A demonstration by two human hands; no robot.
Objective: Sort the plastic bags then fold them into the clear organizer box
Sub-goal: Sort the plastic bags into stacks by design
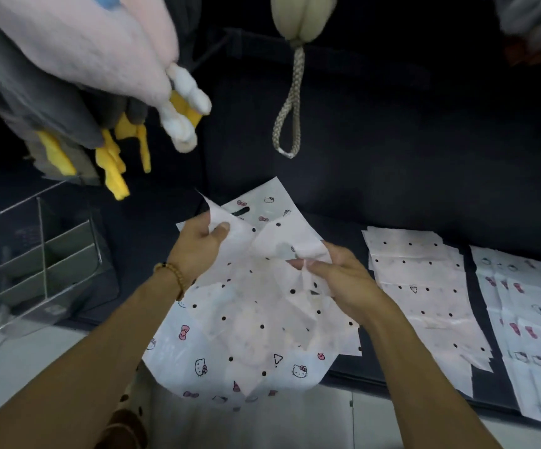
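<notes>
A crumpled pile of white plastic bags lies in the middle: dotted bags point(256, 306) on top, cat-and-bow printed bags point(198, 361) beneath. My left hand point(198, 244) pinches the upper left corner of a dotted bag between thumb and fingers. My right hand point(337, 280) grips the same bag's right side, its fingers curled into the plastic. To the right lies a flat stack of dotted bags point(424, 286), and beyond it a flat stack of cat-printed bags point(531, 319). The clear organizer box point(45, 264) with inner dividers stands at the left.
The bags and box rest on a dark cushion surface point(392, 157) above a pale tiled floor point(20, 367). Plush toys with yellow feet point(110, 157) hang at the upper left, and a beige pouch with a braided loop point(290, 108) hangs at top centre.
</notes>
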